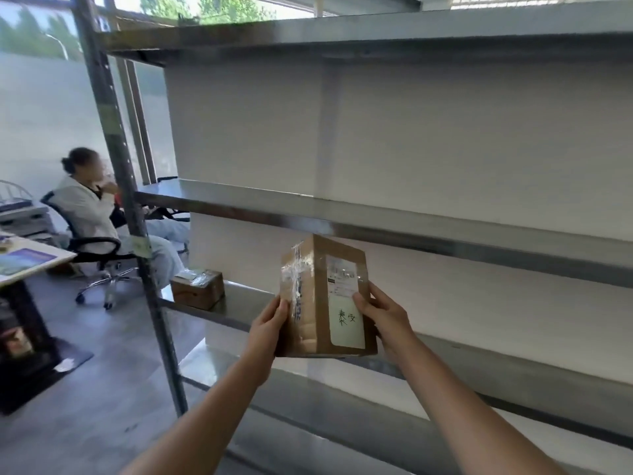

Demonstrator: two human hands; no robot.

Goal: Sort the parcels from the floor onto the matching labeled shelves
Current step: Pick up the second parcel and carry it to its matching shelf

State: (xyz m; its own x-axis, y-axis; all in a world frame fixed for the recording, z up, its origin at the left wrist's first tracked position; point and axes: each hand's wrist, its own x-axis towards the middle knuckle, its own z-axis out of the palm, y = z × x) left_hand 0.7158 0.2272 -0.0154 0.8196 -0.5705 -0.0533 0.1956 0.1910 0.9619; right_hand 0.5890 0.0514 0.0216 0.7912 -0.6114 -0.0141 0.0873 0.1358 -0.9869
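Observation:
I hold a brown cardboard parcel (317,313) upright in front of the metal shelving, level with the third shelf (239,306). It is wrapped in clear tape and carries a white label with handwritten characters. My left hand (270,322) grips its left side and my right hand (385,315) grips its right side, thumb on the label. A second, smaller cardboard parcel (198,289) lies at the left end of that same shelf.
The shelf above (445,228) and the top shelf (342,29) hold nothing in view. A steel upright (123,186) stands at the rack's left. Beyond it a person (89,207) sits on an office chair beside a desk (30,262).

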